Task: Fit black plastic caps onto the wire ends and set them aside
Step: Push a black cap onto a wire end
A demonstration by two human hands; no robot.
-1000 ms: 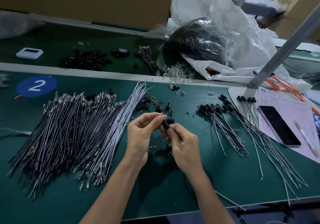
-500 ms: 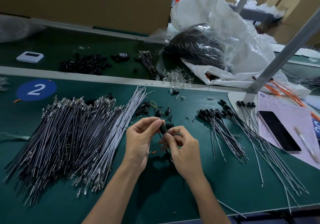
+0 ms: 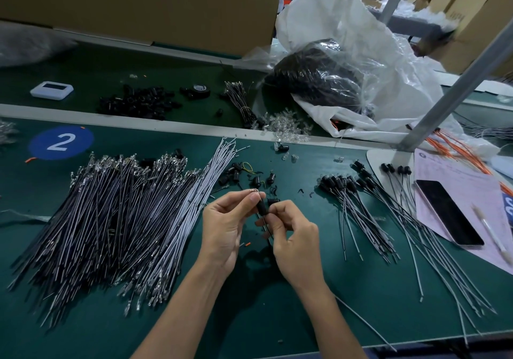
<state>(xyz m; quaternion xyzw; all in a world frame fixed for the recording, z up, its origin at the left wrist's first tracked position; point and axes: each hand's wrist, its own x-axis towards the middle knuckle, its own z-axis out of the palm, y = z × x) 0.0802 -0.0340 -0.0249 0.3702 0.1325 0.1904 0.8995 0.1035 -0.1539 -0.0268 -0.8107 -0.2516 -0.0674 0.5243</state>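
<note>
Black plastic cap (image 3: 261,208): head view; held above the desk (image 3: 249,317) between both hands, sleeved over the wire (image 3: 268,231)
Left hand (image 3: 224,225): grip pinched on the cap's upper end, where a metal tip shows
Right hand (image 3: 294,236): grip pinched on the cap's lower end
Handling: likely featherlight; cap rigid and smooth, wire thin and bendy, so hold close to the cap
Capped wires (image 3: 358,200): lying to the right

Bare forearms (image 3: 177,311) — bare left hand (image 3: 222,228), right hand (image 3: 294,239)
</note>
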